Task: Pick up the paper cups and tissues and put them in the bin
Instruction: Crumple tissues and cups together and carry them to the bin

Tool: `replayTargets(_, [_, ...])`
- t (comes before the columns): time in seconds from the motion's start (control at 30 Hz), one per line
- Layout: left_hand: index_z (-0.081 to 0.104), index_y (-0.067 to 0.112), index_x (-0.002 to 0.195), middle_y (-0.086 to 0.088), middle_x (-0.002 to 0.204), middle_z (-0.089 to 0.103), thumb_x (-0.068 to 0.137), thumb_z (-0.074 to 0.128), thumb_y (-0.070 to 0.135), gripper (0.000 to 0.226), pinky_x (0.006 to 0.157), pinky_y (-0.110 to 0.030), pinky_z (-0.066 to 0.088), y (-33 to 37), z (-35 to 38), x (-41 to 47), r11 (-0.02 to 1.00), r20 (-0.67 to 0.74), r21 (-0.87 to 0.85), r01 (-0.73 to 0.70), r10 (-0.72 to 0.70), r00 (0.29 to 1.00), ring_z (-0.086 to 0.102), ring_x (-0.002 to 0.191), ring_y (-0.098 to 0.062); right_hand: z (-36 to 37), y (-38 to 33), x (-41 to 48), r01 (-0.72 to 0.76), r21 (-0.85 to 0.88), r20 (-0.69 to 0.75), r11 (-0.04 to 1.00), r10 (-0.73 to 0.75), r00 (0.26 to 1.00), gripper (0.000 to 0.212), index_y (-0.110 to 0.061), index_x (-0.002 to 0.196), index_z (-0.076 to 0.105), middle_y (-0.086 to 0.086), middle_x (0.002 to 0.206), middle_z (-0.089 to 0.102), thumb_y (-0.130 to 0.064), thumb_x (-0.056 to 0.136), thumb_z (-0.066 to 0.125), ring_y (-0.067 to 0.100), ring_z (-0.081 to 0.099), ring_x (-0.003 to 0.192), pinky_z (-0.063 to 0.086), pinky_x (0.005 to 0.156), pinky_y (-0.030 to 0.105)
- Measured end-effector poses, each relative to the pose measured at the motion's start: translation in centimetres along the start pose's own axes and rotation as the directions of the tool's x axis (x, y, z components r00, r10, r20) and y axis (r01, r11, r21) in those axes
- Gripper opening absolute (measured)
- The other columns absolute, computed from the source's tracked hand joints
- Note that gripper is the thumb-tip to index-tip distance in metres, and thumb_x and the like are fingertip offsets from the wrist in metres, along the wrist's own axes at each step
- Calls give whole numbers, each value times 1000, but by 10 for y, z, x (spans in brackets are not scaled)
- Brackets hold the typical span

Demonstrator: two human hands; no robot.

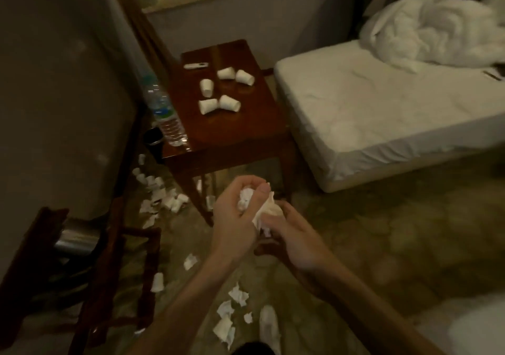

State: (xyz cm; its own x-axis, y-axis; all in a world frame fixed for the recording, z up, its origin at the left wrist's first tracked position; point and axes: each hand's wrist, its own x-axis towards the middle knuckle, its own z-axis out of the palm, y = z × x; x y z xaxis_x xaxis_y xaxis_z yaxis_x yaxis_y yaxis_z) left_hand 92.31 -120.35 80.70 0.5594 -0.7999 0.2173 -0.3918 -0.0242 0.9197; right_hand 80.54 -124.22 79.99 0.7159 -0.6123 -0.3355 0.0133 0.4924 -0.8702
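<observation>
Head view, centre of the frame: the left hand (pixel 236 218) is curled round a crumpled wad of tissue (pixel 245 200), fingers closed over it. The right hand (pixel 291 234), just beside it, grips a looser sheet (pixel 266 212) that hangs between the two. I'd say the scraps are being bundled together so that one trip to the bin carries more.

Below the hands, at the bottom centre, more tissues (pixel 228 313) lie scattered on the floor (pixel 382 231), and another heap (pixel 164 201) sits at left centre by the bench leg. Up in the middle, five paper cups (pixel 230 103) lie tipped over on the bench (pixel 240 125), near a water bottle (pixel 166 114) at its left edge. A dark container (pixel 153 136) tucked left of the bench may be the bin; I cannot tell. Most of the litter is not yet picked up.
</observation>
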Motion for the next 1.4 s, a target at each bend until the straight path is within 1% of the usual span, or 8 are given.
replayTargets(0.13, [64, 11, 90, -1, 75, 66, 95, 62, 20, 11, 53, -22, 51, -22, 62, 56, 985, 225, -130, 112, -81, 971, 65, 65, -11, -56, -6, 39, 131, -154, -189, 979, -159, 969, 21, -12, 115, 56, 6, 101, 71, -21, 97, 58, 20, 72, 87, 59, 71, 31])
replayTargets(0.4, [57, 2, 88, -1, 71, 61, 103, 49, 26, 29, 55, -29, 49, -7, 196, 151, 913, 685, -177, 366, -153, 713, 58, 65, -12, -177, -56, 70, 165, -238, -585, 957, -276, 763, 20, -1, 100, 66, 6, 81, 72, -13, 85, 73, 19, 69, 71, 57, 64, 33])
replayTargets(0.57, [61, 2, 88, -13, 78, 65, 102, 50, 24, 28, 61, -35, 51, 12, 301, 176, 928, 838, -52, 370, -161, 521, 62, 70, -18, -263, -72, 61, 201, -185, -763, 962, -270, 587, 43, -22, 116, 62, 2, 98, 71, -12, 79, 80, 15, 70, 84, 55, 68, 26])
replayTargets(0.73, [56, 11, 82, 5, 67, 58, 101, 49, 18, 21, 53, -22, 47, 37, 436, 201, 941, 884, 19, 338, -174, 434, 56, 61, -5, -376, -97, 60, 201, -252, -774, 947, -322, 546, 25, -18, 110, 70, -1, 96, 75, -13, 86, 73, 15, 70, 88, 56, 76, 25])
replayTargets(1.03, [50, 9, 88, -4, 78, 50, 103, 46, 20, 19, 44, -16, 42, 117, 666, 239, 939, 892, 111, 327, -239, 384, 53, 54, 2, -594, -184, 38, 152, -357, -802, 922, -386, 457, 13, -12, 94, 72, 1, 80, 71, -23, 88, 72, 20, 66, 73, 53, 66, 34])
replayTargets(1.17, [49, 9, 98, -8, 90, 51, 104, 43, 25, 17, 59, -26, 47, 137, 762, 259, 918, 930, 151, 368, -257, 261, 56, 75, -12, -684, -213, 29, 138, -339, -811, 931, -363, 459, 11, -18, 100, 72, -2, 84, 71, -23, 90, 70, 16, 66, 77, 54, 70, 34])
replayTargets(1.3, [46, -2, 114, -9, 91, 50, 105, 37, 18, 23, 53, -15, 47, 139, 866, 276, 916, 964, 165, 365, -228, 137, 60, 68, -2, -776, -233, 29, 104, -308, -815, 946, -318, 485, 18, -24, 109, 67, -4, 94, 71, -19, 91, 68, 12, 67, 85, 56, 75, 29])
replayTargets(1.4, [41, 13, 137, -11, 119, 56, 106, 34, 31, 36, 69, -22, 55, 147, 952, 291, 858, 964, 237, 456, -265, -2, 63, 97, -17, -856, -249, 32, -2, -313, -842, 950, -277, 463, 11, -21, 103, 68, -5, 89, 70, -21, 92, 67, 12, 66, 81, 54, 72, 32])
